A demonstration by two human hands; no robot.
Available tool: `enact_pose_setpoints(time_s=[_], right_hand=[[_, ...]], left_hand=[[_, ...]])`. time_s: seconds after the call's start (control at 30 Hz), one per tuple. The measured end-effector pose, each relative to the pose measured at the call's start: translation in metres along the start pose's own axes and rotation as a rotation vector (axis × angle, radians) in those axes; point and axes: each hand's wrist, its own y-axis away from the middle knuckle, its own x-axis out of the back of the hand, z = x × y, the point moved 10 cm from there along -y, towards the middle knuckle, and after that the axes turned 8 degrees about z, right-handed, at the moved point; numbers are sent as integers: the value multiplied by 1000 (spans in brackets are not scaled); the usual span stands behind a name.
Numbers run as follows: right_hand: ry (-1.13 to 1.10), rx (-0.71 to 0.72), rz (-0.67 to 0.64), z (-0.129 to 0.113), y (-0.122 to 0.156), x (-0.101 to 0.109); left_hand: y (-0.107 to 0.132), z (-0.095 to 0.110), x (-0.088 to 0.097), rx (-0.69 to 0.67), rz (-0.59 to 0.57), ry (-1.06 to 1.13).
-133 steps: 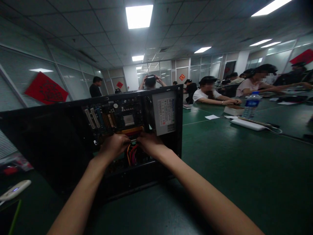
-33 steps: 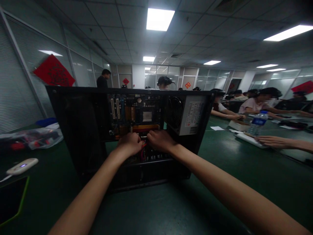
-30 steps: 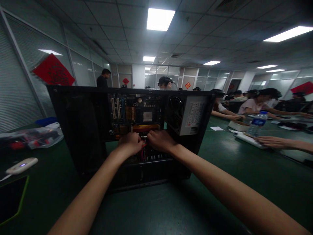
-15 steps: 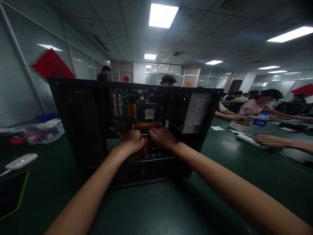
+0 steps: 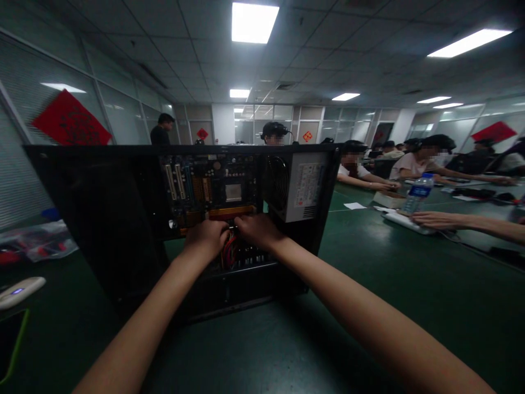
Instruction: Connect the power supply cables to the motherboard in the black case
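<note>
1. On the green table (image 5: 238, 350), a black computer case (image 5: 262, 284) is stood upright, its uncovered side turned to the wearer; it would probably be found heavy and stiff, best held by its frame edges.
2. At the case's right end, a power supply (image 5: 303, 189) is mounted high; by its metal shell, it is judged rigid and dense.
3. Along the upper middle, the motherboard (image 5: 219, 183) is held upright; it is judged thin and fragile, to be handled by its edges.
4. The left hand (image 5: 207, 238) and right hand (image 5: 257, 230) are placed just below it, near each other, with fingers curled inward; the fingertips are hidden, so whether anything is grasped cannot be told.
5. Coloured cables (image 5: 229, 253) are seen hanging between and below the hands; they are judged light and soft, better held at a connector.
</note>
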Motion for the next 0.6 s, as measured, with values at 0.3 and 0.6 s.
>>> enact_pose_setpoints(time_s=[0.3, 0.6], right_hand=[[-73, -57, 25, 3, -2, 5], [-323, -221, -61, 18, 11, 2]], left_hand=[[2, 13, 2, -50, -37, -81], [-2, 9, -2, -47, -12, -148]])
